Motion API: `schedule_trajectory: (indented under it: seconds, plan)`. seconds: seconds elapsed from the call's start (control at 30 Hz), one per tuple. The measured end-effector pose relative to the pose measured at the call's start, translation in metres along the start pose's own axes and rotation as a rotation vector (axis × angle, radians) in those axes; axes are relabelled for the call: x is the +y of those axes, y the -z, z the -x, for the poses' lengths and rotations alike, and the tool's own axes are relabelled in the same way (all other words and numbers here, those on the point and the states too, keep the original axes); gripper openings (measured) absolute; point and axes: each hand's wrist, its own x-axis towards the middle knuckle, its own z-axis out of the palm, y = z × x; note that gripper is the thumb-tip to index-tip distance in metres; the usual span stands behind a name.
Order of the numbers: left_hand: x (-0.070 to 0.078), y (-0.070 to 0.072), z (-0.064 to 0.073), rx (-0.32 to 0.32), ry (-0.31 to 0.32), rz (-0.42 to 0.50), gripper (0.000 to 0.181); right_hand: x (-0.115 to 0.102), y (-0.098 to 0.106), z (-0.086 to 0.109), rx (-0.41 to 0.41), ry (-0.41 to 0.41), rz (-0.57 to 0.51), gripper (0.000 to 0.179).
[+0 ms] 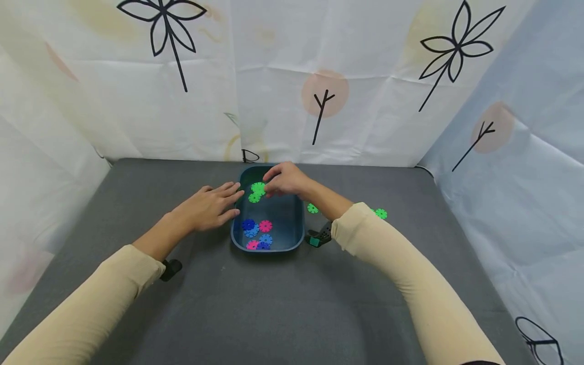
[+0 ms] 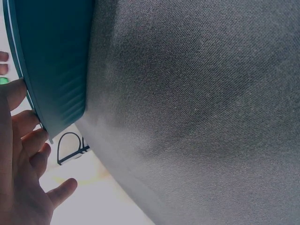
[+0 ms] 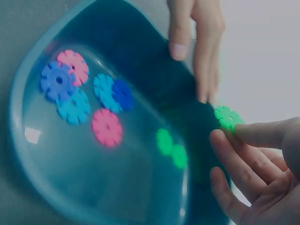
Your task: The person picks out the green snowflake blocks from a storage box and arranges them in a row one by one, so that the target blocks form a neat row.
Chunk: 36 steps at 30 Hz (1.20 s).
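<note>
A dark blue-green plastic tray [image 1: 285, 225] stands on the grey table. My right hand [image 1: 287, 180] is over its far part and pinches a green notched disc [image 3: 227, 117] between thumb and fingertips. Below that, two green discs [image 3: 164, 141] lie in the tray. Toward its near end are several blue discs [image 1: 251, 230] and pink discs [image 1: 265, 226], some overlapping. My left hand [image 1: 207, 207] has its fingers extended, with the fingertips at the tray's left rim; in the left wrist view they touch the rim from outside.
A green disc [image 1: 312, 208] lies on the table just right of the tray, and more green discs [image 1: 380, 213] lie farther right, partly behind the right sleeve [image 1: 388, 253]. Patterned white cloth [image 1: 274, 101] hangs behind the table [image 1: 246, 314] and along both sides.
</note>
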Motion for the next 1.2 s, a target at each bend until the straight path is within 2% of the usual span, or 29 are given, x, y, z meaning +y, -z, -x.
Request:
schedule_trajectory:
  seconds: [0.17, 0.37, 0.57, 0.8, 0.9, 1.1, 1.2]
  plan:
    - [0.002, -0.001, 0.000, 0.005, 0.002, -0.006, 0.061, 0.006, 0.029, 0.020, 0.039, 0.073, 0.016, 0.026]
    - [0.004, -0.001, 0.000, 0.017, 0.003, -0.016, 0.061, 0.031, 0.068, 0.046, 0.079, 0.101, 0.063, 0.026]
    - [0.003, -0.001, 0.001, 0.014, 0.005, -0.023, 0.061, 0.062, 0.102, 0.070, 0.146, 0.058, 0.103, 0.029]
    - [0.003, 0.000, 0.001, 0.008, 0.020, -0.020, 0.062, 0.104, 0.131, 0.087, 0.247, -0.004, 0.155, 0.029]
    - [0.004, 0.000, 0.000, 0.016, 0.010, -0.020, 0.061, 0.121, 0.140, 0.094, 0.284, -0.034, 0.176, 0.029]
    - [0.006, 0.001, 0.000, 0.010, 0.010, -0.034, 0.060, 0.147, 0.151, 0.107, 0.325, -0.078, 0.127, 0.030]
    - [0.006, 0.002, 0.000, 0.004, 0.014, -0.026, 0.061, 0.158, 0.156, 0.114, 0.349, -0.084, 0.136, 0.030]
